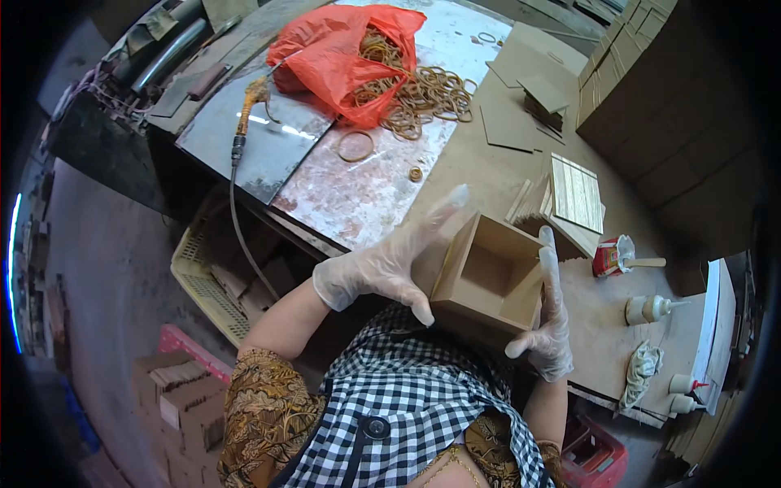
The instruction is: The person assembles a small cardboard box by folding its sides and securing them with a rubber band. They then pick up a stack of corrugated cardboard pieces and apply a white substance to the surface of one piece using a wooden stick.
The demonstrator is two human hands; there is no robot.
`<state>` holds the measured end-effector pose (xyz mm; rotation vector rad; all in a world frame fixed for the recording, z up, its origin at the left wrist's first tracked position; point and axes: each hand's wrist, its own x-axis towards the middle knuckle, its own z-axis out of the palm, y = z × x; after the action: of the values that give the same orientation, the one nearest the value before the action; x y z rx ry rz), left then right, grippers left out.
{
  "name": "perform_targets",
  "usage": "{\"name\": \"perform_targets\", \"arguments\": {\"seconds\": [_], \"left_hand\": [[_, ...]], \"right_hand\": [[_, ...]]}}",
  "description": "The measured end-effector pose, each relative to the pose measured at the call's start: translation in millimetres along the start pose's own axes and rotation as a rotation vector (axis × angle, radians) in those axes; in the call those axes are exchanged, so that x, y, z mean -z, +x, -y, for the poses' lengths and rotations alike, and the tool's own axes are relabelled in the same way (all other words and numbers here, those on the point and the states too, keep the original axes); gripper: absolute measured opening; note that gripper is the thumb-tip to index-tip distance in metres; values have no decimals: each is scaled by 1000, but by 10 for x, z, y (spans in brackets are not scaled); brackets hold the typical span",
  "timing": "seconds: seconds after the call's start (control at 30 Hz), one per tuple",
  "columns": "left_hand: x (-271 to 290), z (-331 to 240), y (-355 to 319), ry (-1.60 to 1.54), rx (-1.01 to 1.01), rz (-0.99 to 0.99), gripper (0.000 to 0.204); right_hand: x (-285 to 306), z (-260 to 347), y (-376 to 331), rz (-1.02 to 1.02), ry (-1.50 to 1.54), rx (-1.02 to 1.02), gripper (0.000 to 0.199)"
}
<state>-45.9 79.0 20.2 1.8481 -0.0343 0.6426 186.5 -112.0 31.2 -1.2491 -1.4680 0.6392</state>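
Observation:
A small open-topped box of brown board [492, 272] is between my hands at the near edge of the table, its hollow inside facing up. My left hand [382, 268], in a thin clear glove, has its thumb and fingers spread wide beside the box's left wall, with a gap showing between. Also gloved, my right hand [553, 317] lies along the box's right side. Its fingers reach to the far corner and its thumb to the near corner. The underside of the box is hidden.
A red plastic bag [342, 57] spills rubber bands [431, 98]. Board panels [578, 195] are stacked beyond the box. On the right are a red pot with a brush [614, 256], a white squeeze bottle [647, 309] and a cloth [643, 374]. A hose with a nozzle [244, 114] hangs left.

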Motion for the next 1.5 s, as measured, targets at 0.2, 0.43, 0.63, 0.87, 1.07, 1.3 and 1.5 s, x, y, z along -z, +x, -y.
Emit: {"name": "perform_targets", "arguments": {"seconds": [0.2,0.43,0.63,0.87,1.07,1.3,1.5], "left_hand": [[617,94,-156,531,194,-521,48],[1165,548,-87,1148,322,-452,10],[1202,388,268,1089,579,-357,13],[1329,718,777,1418,308,-395,27],[1394,941,910,1455,463,-298,24],[1576,746,817,1268,272,-444,13],[1474,-106,826,39,409,-585,21]], "right_hand": [[-154,143,-82,-267,175,-32,123],[-144,167,-137,-367,57,-25,102],[19,46,-370,-456,-46,-68,99],[20,4,-279,-454,-15,-84,98],[35,24,-321,-494,-22,-109,94],[58,37,-339,-511,-42,-86,90],[90,177,-286,-734,33,104,59]]}}
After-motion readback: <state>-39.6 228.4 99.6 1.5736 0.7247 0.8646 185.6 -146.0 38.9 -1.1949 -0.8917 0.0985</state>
